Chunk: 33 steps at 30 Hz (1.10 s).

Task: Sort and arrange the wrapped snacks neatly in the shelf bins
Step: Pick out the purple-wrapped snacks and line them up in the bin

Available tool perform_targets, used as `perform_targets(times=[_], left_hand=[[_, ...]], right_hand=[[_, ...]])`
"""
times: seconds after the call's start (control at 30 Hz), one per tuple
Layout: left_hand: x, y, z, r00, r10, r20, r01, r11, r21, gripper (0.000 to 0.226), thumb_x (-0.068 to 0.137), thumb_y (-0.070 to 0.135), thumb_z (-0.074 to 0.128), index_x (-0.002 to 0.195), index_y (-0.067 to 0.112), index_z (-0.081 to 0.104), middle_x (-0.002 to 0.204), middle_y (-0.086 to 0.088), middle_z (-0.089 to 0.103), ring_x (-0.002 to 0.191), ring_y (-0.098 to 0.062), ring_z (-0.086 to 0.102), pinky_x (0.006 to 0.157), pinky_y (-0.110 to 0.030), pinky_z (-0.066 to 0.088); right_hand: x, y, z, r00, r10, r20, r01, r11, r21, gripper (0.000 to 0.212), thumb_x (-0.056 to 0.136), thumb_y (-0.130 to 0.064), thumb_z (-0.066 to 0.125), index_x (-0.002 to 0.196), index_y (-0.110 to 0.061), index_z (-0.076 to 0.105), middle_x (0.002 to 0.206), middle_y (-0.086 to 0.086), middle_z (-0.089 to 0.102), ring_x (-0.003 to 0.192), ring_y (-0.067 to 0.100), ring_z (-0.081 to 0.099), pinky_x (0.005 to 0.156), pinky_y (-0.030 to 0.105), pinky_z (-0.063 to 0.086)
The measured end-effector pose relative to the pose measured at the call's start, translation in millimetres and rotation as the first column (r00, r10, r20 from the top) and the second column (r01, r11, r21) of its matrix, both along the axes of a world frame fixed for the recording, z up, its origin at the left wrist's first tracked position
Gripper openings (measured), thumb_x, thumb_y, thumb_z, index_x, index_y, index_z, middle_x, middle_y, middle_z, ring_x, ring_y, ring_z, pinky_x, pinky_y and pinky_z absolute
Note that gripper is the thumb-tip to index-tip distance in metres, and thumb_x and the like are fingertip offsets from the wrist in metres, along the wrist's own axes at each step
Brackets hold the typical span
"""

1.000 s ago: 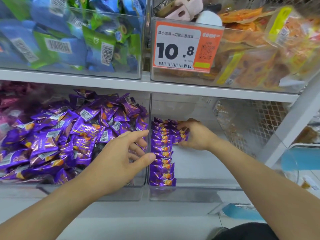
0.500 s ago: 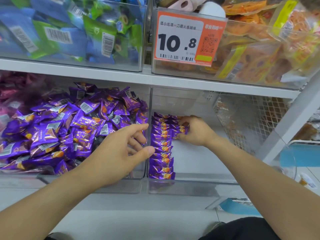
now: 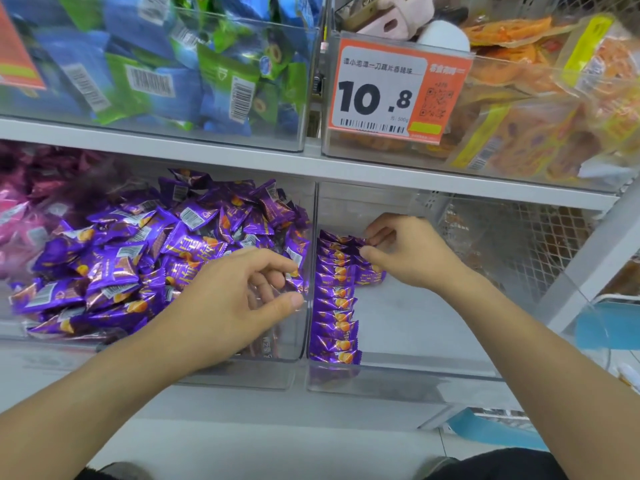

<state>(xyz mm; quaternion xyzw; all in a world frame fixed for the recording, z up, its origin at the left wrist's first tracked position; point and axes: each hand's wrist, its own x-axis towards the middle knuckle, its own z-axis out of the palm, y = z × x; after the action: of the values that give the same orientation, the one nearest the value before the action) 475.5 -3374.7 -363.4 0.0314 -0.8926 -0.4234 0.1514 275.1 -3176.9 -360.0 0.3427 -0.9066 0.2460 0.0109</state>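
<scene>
Purple foil snacks (image 3: 334,306) overlap in a row; right hand (image 3: 412,252) pinches one, left hand (image 3: 235,299) loose.

place: shop | evidence: orange price tag (image 3: 398,93) reading 10.8 with barcode, clear bins (image 3: 304,341) of wrapped snacks (image 3: 114,268) on white shelf (image 3: 242,161)

One head cam: you look fwd and down, close on the shelf (image 3: 242,161) bins; no 2nd view.
</scene>
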Motion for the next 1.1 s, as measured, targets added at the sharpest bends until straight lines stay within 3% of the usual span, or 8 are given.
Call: perform_targets(times=[0.13, 0.2, 0.3, 0.4, 0.6, 0.83, 0.93, 1.1], left_hand=[[12.7, -24.5, 9.4, 0.993, 0.086, -0.078, -0.102, 0.969, -0.225, 0.022, 0.077, 0.031, 0.078, 0.097, 0.034, 0.07, 0.08, 0.015, 0.059, 0.075, -0.001, 0.056, 0.066, -0.006, 0.04], [19.2, -38.0, 15.5, 0.983, 0.13, -0.133, -0.161, 0.953, -0.258, 0.021, 0.077, 0.028, 0.079, 0.095, 0.034, 0.071, 0.082, 0.016, 0.059, 0.079, -0.002, 0.057, 0.07, -0.007, 0.041], [24.1, -65.8, 17.9, 0.956, 0.213, -0.204, -0.262, 0.931, -0.254, 0.017, 0.079, 0.028, 0.077, 0.095, 0.03, 0.072, 0.087, 0.016, 0.061, 0.084, -0.006, 0.059, 0.08, -0.017, 0.044], [28.1, -91.5, 11.8, 0.949, 0.285, -0.132, -0.314, 0.863, -0.395, 0.033, 0.076, 0.05, 0.074, 0.104, 0.033, 0.07, 0.094, 0.012, 0.057, 0.092, -0.011, 0.054, 0.082, -0.026, 0.039], [46.1, -108.5, 16.9, 0.981, 0.193, -0.006, -0.175, 0.874, -0.454, 0.054, 0.065, 0.062, 0.074, 0.114, 0.039, 0.066, 0.11, 0.012, 0.054, 0.104, -0.009, 0.05, 0.089, -0.021, 0.035], [60.4, -118.8, 7.1, 0.962, 0.19, 0.195, -0.066, 0.857, -0.511, 0.059, 0.071, 0.043, 0.083, 0.124, 0.038, 0.059, 0.111, 0.015, 0.04, 0.091, 0.009, 0.046, 0.075, -0.008, 0.034], [58.6, -123.8, 6.6, 0.958, 0.238, 0.163, -0.116, 0.836, -0.537, 0.062, 0.07, 0.04, 0.084, 0.127, 0.035, 0.059, 0.111, 0.014, 0.036, 0.082, 0.004, 0.048, 0.077, -0.017, 0.037], [58.3, -135.6, 9.8, 0.94, 0.319, 0.121, -0.211, 0.822, -0.528, 0.048, 0.072, 0.039, 0.083, 0.116, 0.033, 0.067, 0.113, 0.011, 0.036, 0.079, -0.005, 0.054, 0.079, -0.027, 0.046]], right_hand=[[61.2, -31.8, 29.5, 0.985, 0.17, -0.027, -0.168, 0.917, -0.36, 0.006, 0.085, -0.01, 0.072, 0.082, -0.015, 0.071, 0.075, -0.006, 0.07, 0.067, 0.007, 0.062, 0.063, 0.01, 0.045], [82.6, -47.4, 29.5, 0.956, 0.288, -0.059, -0.288, 0.878, -0.381, 0.005, 0.085, -0.009, 0.072, 0.085, -0.014, 0.071, 0.079, -0.006, 0.069, 0.071, 0.009, 0.064, 0.068, 0.017, 0.049], [89.9, -71.9, 21.1, 0.92, 0.38, -0.097, -0.392, 0.891, -0.231, 0.017, 0.085, -0.019, 0.073, 0.101, -0.017, 0.071, 0.096, -0.003, 0.067, 0.09, 0.01, 0.064, 0.085, 0.027, 0.051], [83.9, -97.0, 17.5, 0.927, 0.363, -0.096, -0.355, 0.93, 0.09, 0.045, 0.085, -0.03, 0.071, 0.126, -0.016, 0.061, 0.117, 0.005, 0.061, 0.109, 0.021, 0.059, 0.098, 0.035, 0.046], [79.6, -128.0, 7.0, 0.918, 0.354, -0.179, -0.278, 0.895, 0.348, 0.053, 0.083, -0.029, 0.074, 0.13, -0.019, 0.053, 0.119, 0.008, 0.061, 0.112, 0.029, 0.057, 0.091, 0.039, 0.049], [88.2, -116.8, 24.6, 0.908, 0.419, -0.012, -0.417, 0.9, -0.128, 0.05, 0.079, -0.039, 0.08, 0.123, -0.029, 0.058, 0.104, -0.011, 0.066, 0.089, -0.005, 0.059, 0.083, 0.016, 0.046], [105.0, -119.4, 24.9, 0.845, 0.5, 0.187, -0.419, 0.839, -0.348, 0.047, 0.077, -0.028, 0.084, 0.115, -0.024, 0.058, 0.099, -0.006, 0.064, 0.093, 0.008, 0.065, 0.087, 0.026, 0.055], [112.9, -123.1, 18.5, 0.785, 0.508, 0.354, -0.375, 0.845, -0.381, 0.046, 0.07, -0.037, 0.087, 0.106, -0.028, 0.059, 0.1, -0.01, 0.063, 0.082, 0.019, 0.07, 0.077, 0.042, 0.06]])
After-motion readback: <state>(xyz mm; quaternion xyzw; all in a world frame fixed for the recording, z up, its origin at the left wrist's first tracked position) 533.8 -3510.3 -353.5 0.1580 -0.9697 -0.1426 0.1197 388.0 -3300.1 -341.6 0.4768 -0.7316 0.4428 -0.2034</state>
